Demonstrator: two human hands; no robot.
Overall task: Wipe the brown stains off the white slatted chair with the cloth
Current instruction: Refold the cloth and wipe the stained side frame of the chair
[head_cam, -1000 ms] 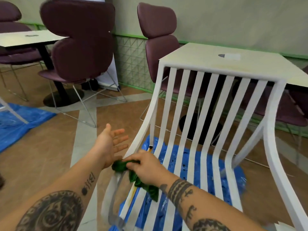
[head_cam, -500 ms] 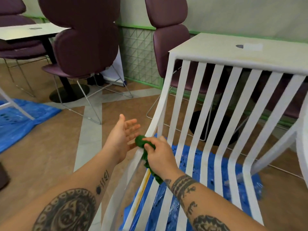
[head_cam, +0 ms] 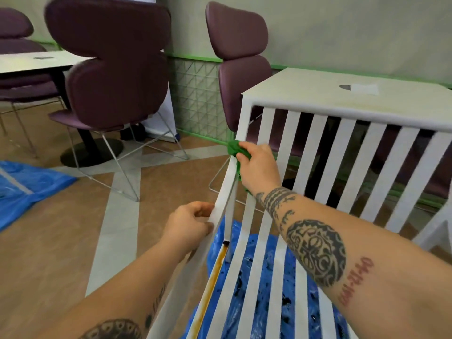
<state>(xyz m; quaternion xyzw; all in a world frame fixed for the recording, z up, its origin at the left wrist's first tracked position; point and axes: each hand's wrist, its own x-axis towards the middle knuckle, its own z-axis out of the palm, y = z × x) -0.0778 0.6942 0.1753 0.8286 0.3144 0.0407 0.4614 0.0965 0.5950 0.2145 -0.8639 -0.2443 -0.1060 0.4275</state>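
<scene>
Head view.
- White slatted chair [head_cam: 243,118]: standing over blue sheet [head_cam: 266,277].
- Green cloth [head_cam: 233,148]: bunched in right hand [head_cam: 259,167], pressed against chair's upper left frame edge.
- Left hand [head_cam: 188,226]: curled round same edge, lower down.
- Brown stain [head_cam: 210,285]: streaked along chair slat below left hand.

Soft, even indoor light fills the room, and shadows are faint. The white slatted chair [head_cam: 244,118] reads bright, nearly washed out. Motion blur softens the purple chair's [head_cam: 107,77] edges, the right hand [head_cam: 259,167] and the green cloth [head_cam: 233,148]. Wide-angle distortion tilts the slats outward toward the right edge.
</scene>
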